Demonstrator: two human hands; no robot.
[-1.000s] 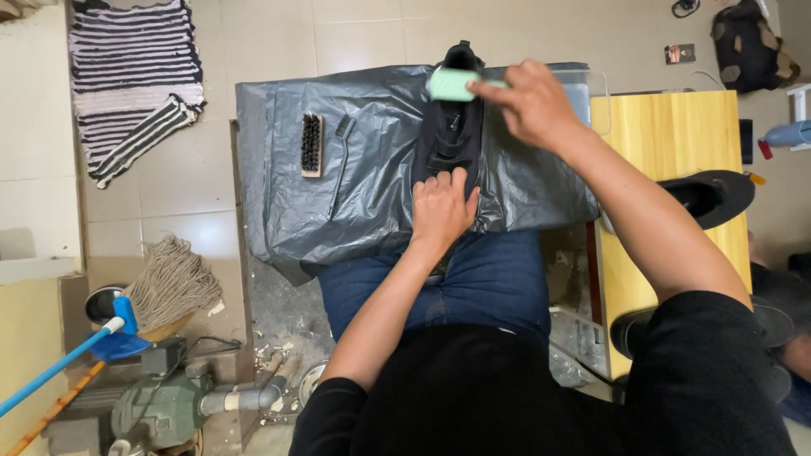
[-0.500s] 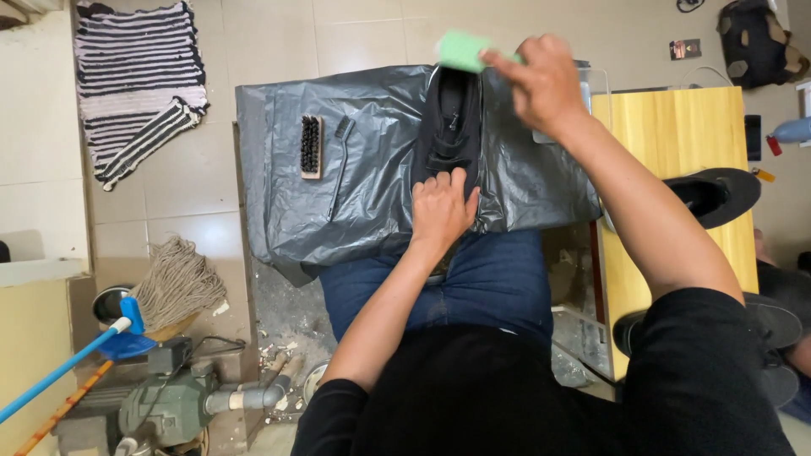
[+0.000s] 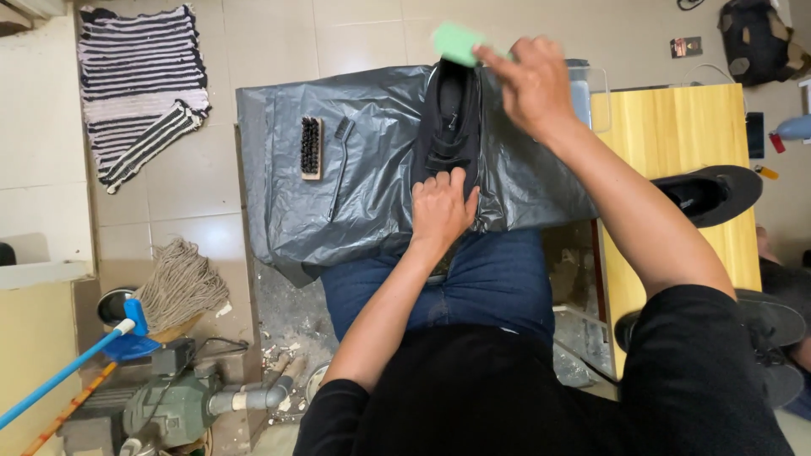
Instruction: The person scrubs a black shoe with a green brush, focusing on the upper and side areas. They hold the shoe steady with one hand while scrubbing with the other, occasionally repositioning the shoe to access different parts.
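A black shoe (image 3: 448, 118) lies lengthwise on a grey plastic sheet (image 3: 372, 181) spread over a low table in front of my knees. My left hand (image 3: 441, 207) rests flat on the shoe's near end, pressing it down. My right hand (image 3: 530, 84) is lifted beyond the shoe's far right side and grips a light green sponge (image 3: 457, 42) that hovers just past the toe. On the sheet to the left lie a wooden brush with dark bristles (image 3: 311, 147) and a thin dark toothbrush-like brush (image 3: 338, 160).
A yellow wooden table (image 3: 676, 135) stands on the right with another black shoe (image 3: 705, 194) on it. A striped rug (image 3: 144, 84) lies on the tiled floor at upper left. A mop (image 3: 169, 291), blue handle (image 3: 59, 384) and a pump (image 3: 160, 405) sit at lower left.
My right hand has lifted the green sponge off the shoe's far end and away from me. The left hand has stayed on the shoe.
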